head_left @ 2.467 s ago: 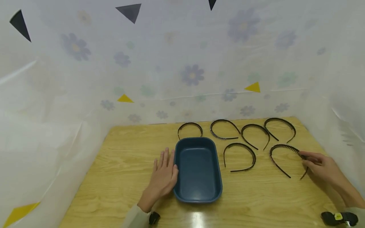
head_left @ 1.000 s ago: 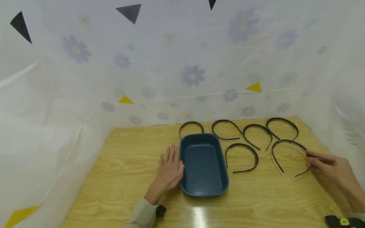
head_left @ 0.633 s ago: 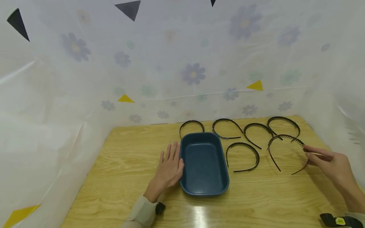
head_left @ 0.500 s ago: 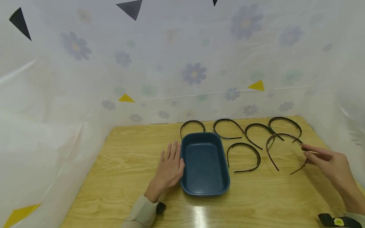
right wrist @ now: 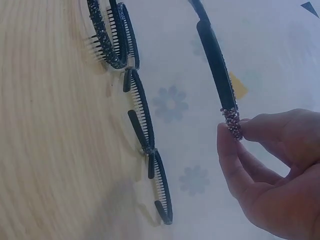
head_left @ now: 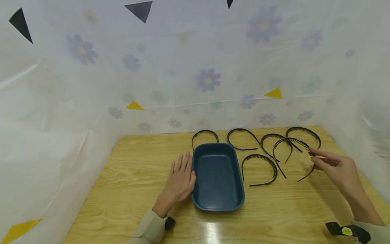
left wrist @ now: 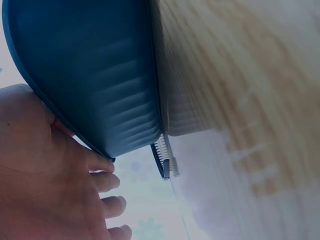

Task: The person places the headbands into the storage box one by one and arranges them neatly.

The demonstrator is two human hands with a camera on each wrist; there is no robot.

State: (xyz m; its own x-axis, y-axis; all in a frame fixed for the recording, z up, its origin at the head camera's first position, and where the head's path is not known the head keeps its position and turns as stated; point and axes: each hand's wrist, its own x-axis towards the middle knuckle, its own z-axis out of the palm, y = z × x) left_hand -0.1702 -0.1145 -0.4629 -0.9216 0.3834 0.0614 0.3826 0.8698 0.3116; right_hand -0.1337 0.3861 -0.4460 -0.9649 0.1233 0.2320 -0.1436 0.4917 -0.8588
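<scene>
My right hand [head_left: 338, 169] pinches a black toothed headband [right wrist: 216, 65] between thumb and fingers near one side. Glittery beads cover the pinched part in the right wrist view, where the headband is raised off the table. In the head view its arc overlaps two headbands behind it. A deep blue rectangular tray [head_left: 217, 183] stands at the middle of the table with nothing inside. Against its left wall rests my left hand [head_left: 178, 184], fingers straight and pointing away from me; the left wrist view has these fingers along the tray's rim.
Several more black headbands lie on the wooden table [head_left: 137, 169]: one headband [head_left: 259, 156] right of the tray, another headband [head_left: 204, 131] partly hidden behind it, others at the back right. White patterned sheeting [head_left: 170, 67] encloses the table's back and sides.
My right hand has picked the headband up from the right side and moved it left and farther back. The tray shifted slightly right and away with my left hand, then stayed put.
</scene>
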